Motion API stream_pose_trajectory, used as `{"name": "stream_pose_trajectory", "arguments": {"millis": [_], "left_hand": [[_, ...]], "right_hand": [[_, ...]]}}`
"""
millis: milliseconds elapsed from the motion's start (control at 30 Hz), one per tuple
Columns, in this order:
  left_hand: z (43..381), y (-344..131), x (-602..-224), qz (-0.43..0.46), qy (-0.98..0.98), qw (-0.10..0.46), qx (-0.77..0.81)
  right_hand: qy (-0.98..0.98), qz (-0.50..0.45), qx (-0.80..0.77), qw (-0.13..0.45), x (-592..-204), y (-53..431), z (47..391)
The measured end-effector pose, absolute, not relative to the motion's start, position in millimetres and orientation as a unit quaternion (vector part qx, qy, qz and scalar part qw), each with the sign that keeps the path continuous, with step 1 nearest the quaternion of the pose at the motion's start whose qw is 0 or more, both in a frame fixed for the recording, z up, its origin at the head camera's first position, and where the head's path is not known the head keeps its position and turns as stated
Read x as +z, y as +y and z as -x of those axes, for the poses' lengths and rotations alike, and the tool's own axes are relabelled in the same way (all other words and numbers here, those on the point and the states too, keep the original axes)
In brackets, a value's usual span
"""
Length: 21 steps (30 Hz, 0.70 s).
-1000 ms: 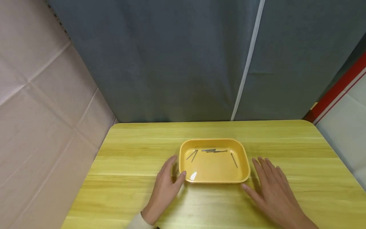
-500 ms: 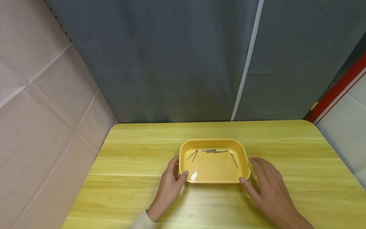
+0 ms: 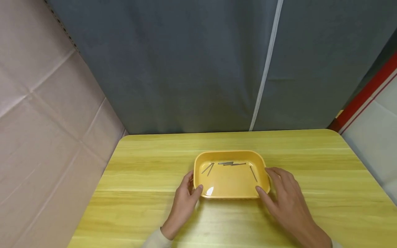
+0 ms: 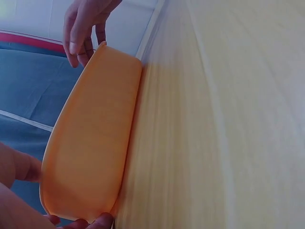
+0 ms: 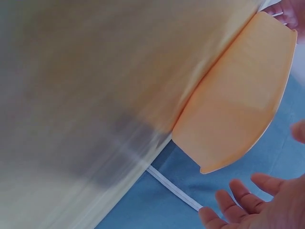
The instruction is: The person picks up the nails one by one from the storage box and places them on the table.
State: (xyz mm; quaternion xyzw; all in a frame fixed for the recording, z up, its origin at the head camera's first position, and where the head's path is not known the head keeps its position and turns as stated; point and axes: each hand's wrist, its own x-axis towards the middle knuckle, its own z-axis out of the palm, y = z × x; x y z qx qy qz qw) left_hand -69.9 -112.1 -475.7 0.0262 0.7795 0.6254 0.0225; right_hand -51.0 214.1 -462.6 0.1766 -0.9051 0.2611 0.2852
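Observation:
A yellow plastic tray (image 3: 232, 189) lies on the table in the head view, with several thin grey nails (image 3: 227, 163) scattered on its floor. My left hand (image 3: 183, 203) grips the tray's left end, thumb at the near-left rim and fingers round the side. In the left wrist view, its fingertips (image 4: 97, 222) touch the tray's end wall low down. My right hand (image 3: 286, 199) is spread at the tray's right end, thumb over the near-right corner. The right wrist view shows a gap between its straight fingers (image 5: 245, 198) and the tray wall (image 5: 233, 105).
The tray sits on a yellow wood-grain table (image 3: 149, 162). A dark grey curtain (image 3: 186, 69) with a white strip hangs behind the table's back edge. Pale sheeting (image 3: 46, 137) covers the left side, and a red-edged white panel (image 3: 384, 137) stands at the right.
My right hand has moved left to the tray's right end, its thumb now over the rim. My left hand has closed in on the left end. The tray and nails look unmoved.

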Motion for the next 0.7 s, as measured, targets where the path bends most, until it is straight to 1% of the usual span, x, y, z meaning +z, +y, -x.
{"name": "stream_pose_trajectory", "arguments": {"millis": [167,467,700], "left_hand": [[70.4,-111.7,-477.3,-0.021,0.783,0.013,0.622],[70.5,-113.1,-475.5,-0.03,0.777,0.017,0.629],[69.9,-111.8,-472.0,-0.021,0.772,0.009,0.635]], "right_hand": [[-0.901,-0.186,0.265,0.289,-460.6,212.3,59.0],[-0.894,-0.207,0.257,0.304,-459.8,210.2,75.7],[-0.896,-0.217,0.258,0.291,-457.9,204.1,82.9]]}}
